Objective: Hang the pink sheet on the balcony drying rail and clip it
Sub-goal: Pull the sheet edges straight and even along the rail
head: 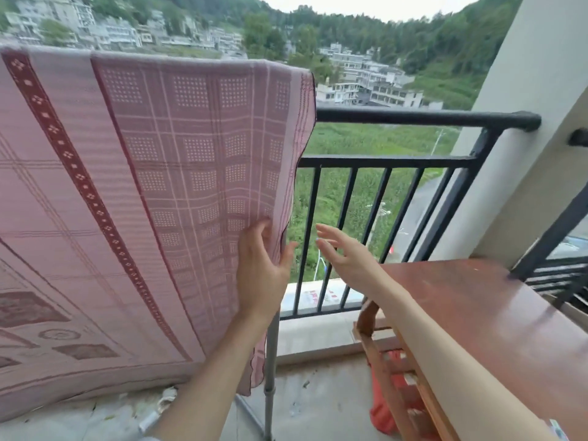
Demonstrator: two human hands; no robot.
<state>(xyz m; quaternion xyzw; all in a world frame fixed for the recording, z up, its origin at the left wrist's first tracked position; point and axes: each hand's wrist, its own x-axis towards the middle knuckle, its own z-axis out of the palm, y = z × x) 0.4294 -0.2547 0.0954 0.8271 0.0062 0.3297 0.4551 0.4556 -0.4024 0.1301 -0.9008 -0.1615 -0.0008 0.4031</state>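
Note:
The pink checked sheet (178, 173) hangs draped over a rail hidden under its top fold, filling the left half of the view and reaching down to the floor. My left hand (262, 272) lies against the sheet's right edge, fingers pressed on the cloth and thumb out to the right. My right hand (342, 253) hovers just right of that edge, fingers spread and straight, holding nothing. A grey metal stand leg (270, 370) shows below the sheet's right edge. No clip is in view.
A black balcony railing (423, 117) runs behind, meeting a cream wall (521, 90) on the right. A reddish wooden table (483, 313) stands at lower right, with a wooden frame (378, 354) and red cloth (386, 405) beneath. Small debris lies on the concrete floor (305, 399).

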